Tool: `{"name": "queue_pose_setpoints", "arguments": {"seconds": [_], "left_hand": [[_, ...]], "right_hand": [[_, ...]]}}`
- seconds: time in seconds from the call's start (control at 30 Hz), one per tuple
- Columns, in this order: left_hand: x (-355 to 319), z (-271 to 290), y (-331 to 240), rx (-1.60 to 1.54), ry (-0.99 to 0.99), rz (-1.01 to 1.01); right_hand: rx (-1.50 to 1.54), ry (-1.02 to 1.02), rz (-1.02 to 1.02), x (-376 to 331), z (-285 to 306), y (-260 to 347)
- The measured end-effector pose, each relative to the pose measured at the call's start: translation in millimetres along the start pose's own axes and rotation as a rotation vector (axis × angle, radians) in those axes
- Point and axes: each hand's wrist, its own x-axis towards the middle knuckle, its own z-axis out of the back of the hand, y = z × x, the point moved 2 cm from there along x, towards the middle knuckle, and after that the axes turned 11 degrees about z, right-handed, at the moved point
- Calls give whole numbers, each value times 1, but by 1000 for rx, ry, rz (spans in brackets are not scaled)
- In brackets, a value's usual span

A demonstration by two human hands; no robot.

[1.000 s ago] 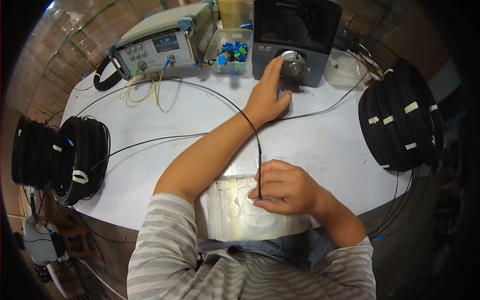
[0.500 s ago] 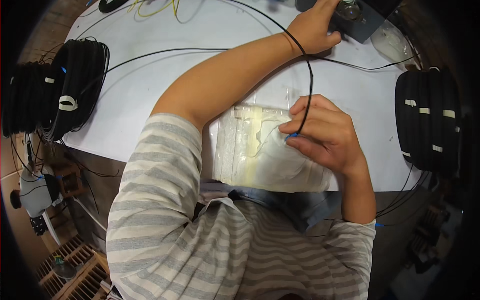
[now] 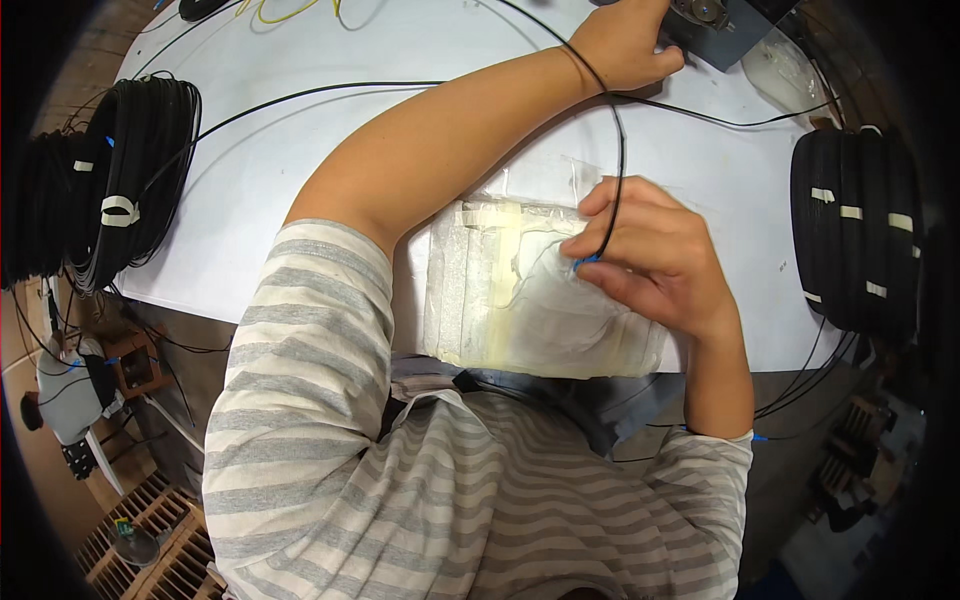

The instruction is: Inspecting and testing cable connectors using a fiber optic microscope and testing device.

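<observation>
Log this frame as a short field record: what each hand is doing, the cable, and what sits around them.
left hand: reaches to the table's far edge, resting on a dark device
right hand: pinches a thin black cable at its blue tip
under right hand: taped white pad
table: white top
sides: black cable spools, left and right

The left arm stretches far forward and across, elbow bent, forearm bare below a striped sleeve, and the left hand (image 3: 630, 45) rests knuckles-up with fingers curled closed. The right hand (image 3: 650, 260) stays near the body (wrist bent inward), its fingers (image 3: 590, 245) pinched together, thumb beneath.
</observation>
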Motion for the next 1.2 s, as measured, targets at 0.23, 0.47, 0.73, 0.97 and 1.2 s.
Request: {"name": "queue_pose_setpoints", "arguments": {"seconds": [0.23,0.47,0.73,0.97,1.2], "left_hand": [[2,1,-3,-1,103,128],[0,-3,2,34,90,121],[-1,-8,14,67,58,34],[1,-7,4,48,106,118],[-3,-3,12,97,87,89]], "right_hand": [[-6,-56,-5,-2,7,-1],[-164,-204,-160,-13,26,-11],[-484,-348,-369,-27,48,-23],[-816,-433,-314,-28,75,-40],[-852,-504,5,6,90,-90]]}}
